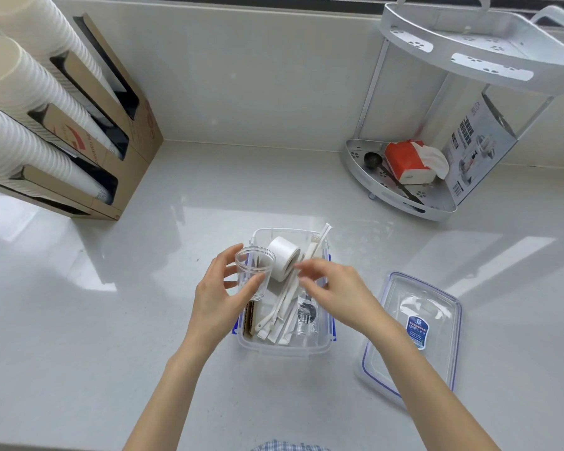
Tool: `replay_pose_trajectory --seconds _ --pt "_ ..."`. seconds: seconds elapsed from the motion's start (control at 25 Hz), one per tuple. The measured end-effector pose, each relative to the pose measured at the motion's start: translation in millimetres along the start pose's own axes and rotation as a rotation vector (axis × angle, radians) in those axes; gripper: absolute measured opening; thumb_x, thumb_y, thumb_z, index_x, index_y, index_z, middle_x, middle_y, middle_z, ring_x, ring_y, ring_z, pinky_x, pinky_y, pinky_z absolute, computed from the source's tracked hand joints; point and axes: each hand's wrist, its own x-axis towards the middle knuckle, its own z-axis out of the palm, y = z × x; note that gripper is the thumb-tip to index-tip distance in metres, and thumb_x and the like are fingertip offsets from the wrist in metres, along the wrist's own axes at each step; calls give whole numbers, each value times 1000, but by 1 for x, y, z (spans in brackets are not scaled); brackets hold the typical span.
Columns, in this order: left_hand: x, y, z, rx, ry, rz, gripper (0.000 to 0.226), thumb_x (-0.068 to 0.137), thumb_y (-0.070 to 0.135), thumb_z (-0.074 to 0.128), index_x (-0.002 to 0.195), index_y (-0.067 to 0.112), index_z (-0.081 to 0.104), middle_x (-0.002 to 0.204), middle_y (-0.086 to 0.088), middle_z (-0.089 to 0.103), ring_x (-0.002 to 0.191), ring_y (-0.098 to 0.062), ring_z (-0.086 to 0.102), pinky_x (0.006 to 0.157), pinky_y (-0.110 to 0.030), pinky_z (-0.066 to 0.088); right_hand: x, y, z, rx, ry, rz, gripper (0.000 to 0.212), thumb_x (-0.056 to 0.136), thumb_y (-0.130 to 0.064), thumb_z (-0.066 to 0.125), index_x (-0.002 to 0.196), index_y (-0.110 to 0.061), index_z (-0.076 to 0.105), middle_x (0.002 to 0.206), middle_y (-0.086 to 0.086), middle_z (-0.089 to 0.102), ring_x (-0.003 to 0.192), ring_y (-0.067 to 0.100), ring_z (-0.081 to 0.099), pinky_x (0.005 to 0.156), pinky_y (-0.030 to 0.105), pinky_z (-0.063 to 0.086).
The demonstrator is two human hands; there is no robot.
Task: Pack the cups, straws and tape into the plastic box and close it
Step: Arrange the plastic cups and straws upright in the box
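A clear plastic box with blue latches stands open on the counter in front of me. Inside lie several white wrapped straws, a white roll of tape at the far end, a brown cardboard piece and a small clear packet. My left hand holds a clear plastic cup upright over the box's left side. My right hand hovers over the box's right side, fingers loosely curled near the straws; nothing is clearly gripped. The box's clear lid with a blue seal lies on the counter to the right.
A cardboard dispenser with stacks of white paper cups stands at the back left. A white two-tier corner rack at the back right holds a red tissue pack, a black scoop and a printed box.
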Motion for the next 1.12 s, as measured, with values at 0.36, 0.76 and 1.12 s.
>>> replay_pose_trajectory --seconds 0.36,0.76,1.12 --pt "-4 -2 1 -10 -23 -18 47 77 18 67 120 21 49 112 3 57 92 8 52 68 3 42 6 1 44 -706 -412 -92 38 85 -12 52 123 -17 57 125 10 56 122 28 39 103 38 28" --pt "-7 -2 2 -29 -21 -42 49 79 20 65 124 19 47 116 1 58 96 -13 56 68 4 42 -2 -5 8 -51 120 -28 23 90 -20 51 103 -20 70 94 4 63 84 13 54 84 23 44" --pt "-17 5 9 -4 -158 23 47 77 20 67 112 41 42 116 15 53 99 2 54 74 -2 43 4 -26 -31 533 245 58 19 89 -11 52 86 -24 66 73 -11 62 56 -10 56 55 2 42"
